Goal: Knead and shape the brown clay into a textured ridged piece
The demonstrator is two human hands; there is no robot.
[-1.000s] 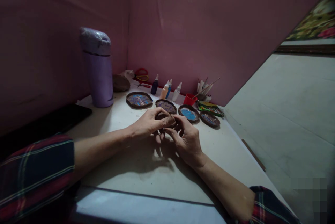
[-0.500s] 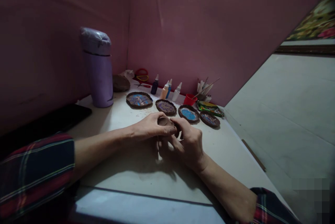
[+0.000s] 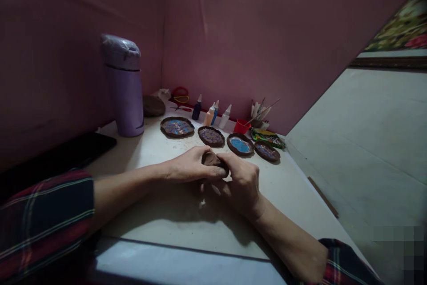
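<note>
A small lump of brown clay (image 3: 211, 158) is held between both hands above the table. My left hand (image 3: 191, 165) grips it from the left, thumb along the near side. On the other side, my right hand (image 3: 240, 180) has its thumb and fingers closed against the clay; part of the lump is hidden by them. Just beyond lie clay dishes with wavy rims: a large one painted blue and purple (image 3: 177, 127), a purple-speckled one (image 3: 211, 136), a bright blue one (image 3: 240, 145) and a small one (image 3: 267, 151) at the right.
Small paint bottles (image 3: 209, 115) stand behind the dishes, beside a red cup (image 3: 242, 126) and brushes (image 3: 263, 113). A purple flask (image 3: 125, 94) rises at the left near a dark flat object (image 3: 90, 147). A big clay lump (image 3: 154, 106) and scissors (image 3: 180, 95) sit in the corner.
The clay has turned slightly between my fingers, showing a rougher face. My left thumb and fingers have shifted a little lower; the dishes and bottles stay put.
</note>
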